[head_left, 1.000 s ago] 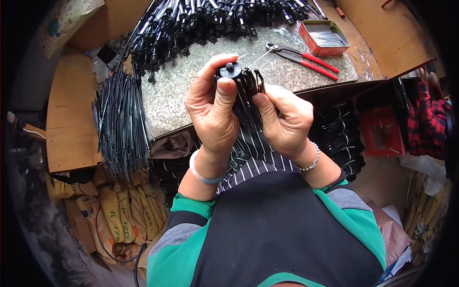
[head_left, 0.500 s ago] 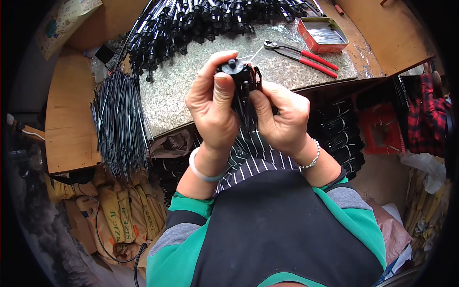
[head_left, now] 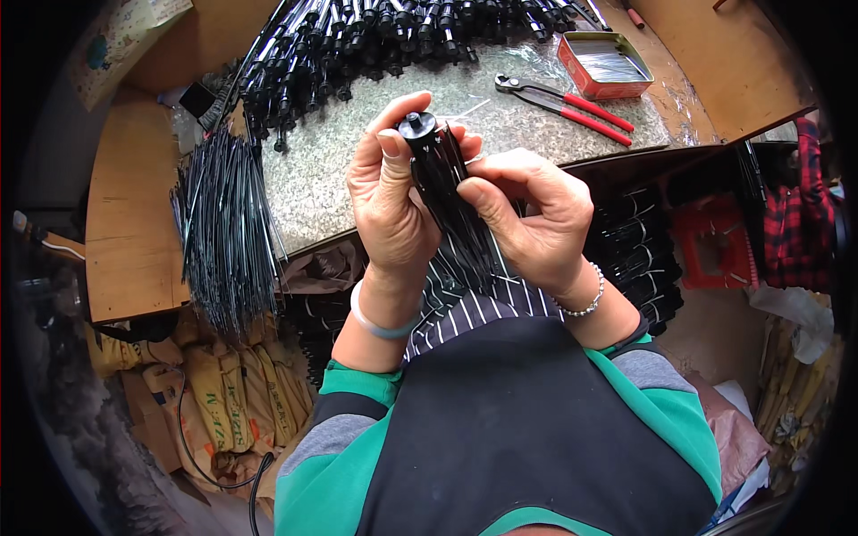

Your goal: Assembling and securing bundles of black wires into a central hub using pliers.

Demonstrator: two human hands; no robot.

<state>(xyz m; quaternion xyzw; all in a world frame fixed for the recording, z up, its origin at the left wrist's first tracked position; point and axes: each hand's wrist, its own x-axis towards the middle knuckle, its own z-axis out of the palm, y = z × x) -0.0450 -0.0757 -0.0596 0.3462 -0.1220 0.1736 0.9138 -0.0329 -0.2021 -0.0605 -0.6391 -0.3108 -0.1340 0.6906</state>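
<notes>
My left hand [head_left: 389, 210] is closed around a bundle of long, thin black strands [head_left: 451, 210], which hangs down toward my lap. A round black cap [head_left: 416, 127] with a small knob tops the bundle, between my left thumb and fingers. At the bundle's right side my right hand [head_left: 541, 214] has its thumb and forefinger bent into a pinch against the strands. Beside those fingertips shows a short white strip [head_left: 475, 158]; whether they grip it or the strands is hidden.
Red-handled pliers [head_left: 567, 109] and a red tin [head_left: 608, 67] of thin pale strips lie on the speckled tabletop [head_left: 313, 192]. Black-capped rods [head_left: 384, 36] are heaped at the back, and black strands [head_left: 228, 228] overhang the left edge. Tied black bundles [head_left: 639, 255] sit below right.
The bundle has turned and tilted, so its cap sits lower left and more of its side shows. My right hand has shifted slightly right and down. The pliers have not moved.
</notes>
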